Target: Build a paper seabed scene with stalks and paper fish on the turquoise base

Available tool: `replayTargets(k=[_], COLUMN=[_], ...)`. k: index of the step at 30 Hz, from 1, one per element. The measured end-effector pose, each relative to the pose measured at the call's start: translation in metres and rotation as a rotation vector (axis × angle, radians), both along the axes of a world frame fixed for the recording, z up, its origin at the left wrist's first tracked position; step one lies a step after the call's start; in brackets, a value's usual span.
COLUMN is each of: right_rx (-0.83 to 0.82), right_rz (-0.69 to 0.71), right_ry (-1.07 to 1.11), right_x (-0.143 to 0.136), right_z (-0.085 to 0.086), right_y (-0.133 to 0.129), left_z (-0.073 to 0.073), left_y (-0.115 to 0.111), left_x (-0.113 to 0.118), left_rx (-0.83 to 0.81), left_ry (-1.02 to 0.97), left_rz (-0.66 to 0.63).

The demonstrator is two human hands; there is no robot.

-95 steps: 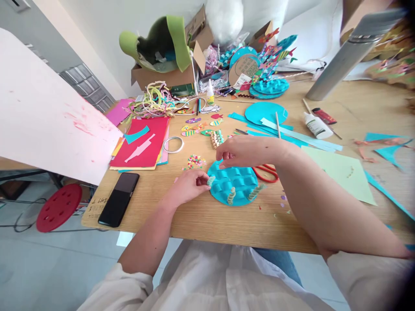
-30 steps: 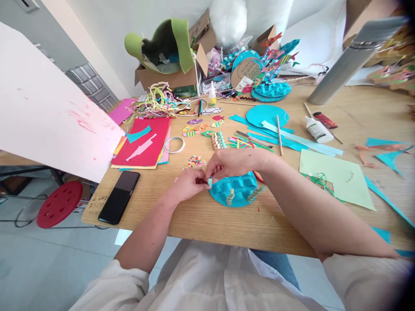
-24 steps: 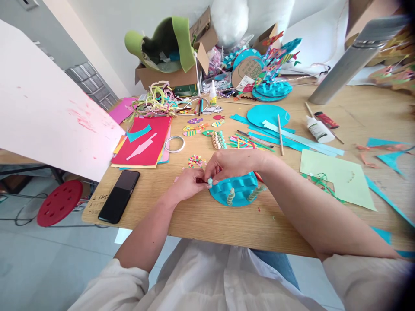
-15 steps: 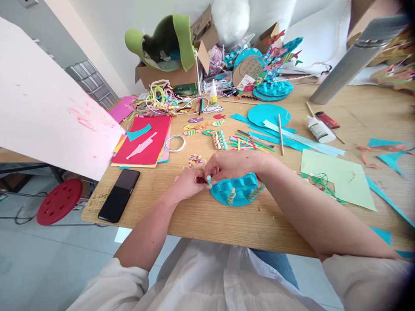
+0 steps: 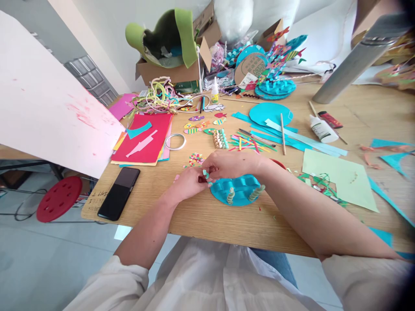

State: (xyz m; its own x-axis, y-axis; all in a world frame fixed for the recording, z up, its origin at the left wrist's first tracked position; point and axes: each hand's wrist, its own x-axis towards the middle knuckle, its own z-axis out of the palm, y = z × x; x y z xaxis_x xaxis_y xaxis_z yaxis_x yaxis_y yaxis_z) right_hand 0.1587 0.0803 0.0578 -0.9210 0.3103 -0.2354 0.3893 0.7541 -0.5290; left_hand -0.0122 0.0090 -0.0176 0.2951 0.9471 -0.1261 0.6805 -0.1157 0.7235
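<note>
A small curled teal-green paper strip shows between the fingertips of my two hands. My left hand is closed on its lower part, while my right hand pinches from above; the fingertips are partly hidden. Just right of the fingers lies a blue round base with wavy raised paper strips, its far edge covered by my right hand. On its near side stand a pale green twisted paper piece and a second twisted piece. Beyond the hands sit several similar twisted pieces.
Left lie a black phone, red paper and a tape roll. Confetti bits and paper fish lie ahead. A glue bottle, pale green sheet and grey flask are on the right.
The teal-green strip between my fingers has tilted and shifted slightly left and up. My right hand has moved slightly left. The camera view has shifted a little.
</note>
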Motion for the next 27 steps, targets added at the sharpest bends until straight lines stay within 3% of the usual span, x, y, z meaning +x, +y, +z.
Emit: replayTargets(k=[9, 17, 27], right_rx=[0.159, 0.023, 0.166], right_rz=[-0.061, -0.067, -0.121], right_ry=[0.009, 0.099, 0.050], right_x=[-0.007, -0.002, -0.009], right_z=[-0.002, 0.006, 0.000], right_y=[-0.009, -0.011, -0.013], left_z=[0.003, 0.009, 0.007], left_y=[-0.001, -0.003, -0.001], left_x=[0.002, 0.002, 0.004], left_rx=[-0.002, 0.049, -0.024], left_ry=[0.016, 0.026, 0.001], left_rz=[0.039, -0.008, 0.090])
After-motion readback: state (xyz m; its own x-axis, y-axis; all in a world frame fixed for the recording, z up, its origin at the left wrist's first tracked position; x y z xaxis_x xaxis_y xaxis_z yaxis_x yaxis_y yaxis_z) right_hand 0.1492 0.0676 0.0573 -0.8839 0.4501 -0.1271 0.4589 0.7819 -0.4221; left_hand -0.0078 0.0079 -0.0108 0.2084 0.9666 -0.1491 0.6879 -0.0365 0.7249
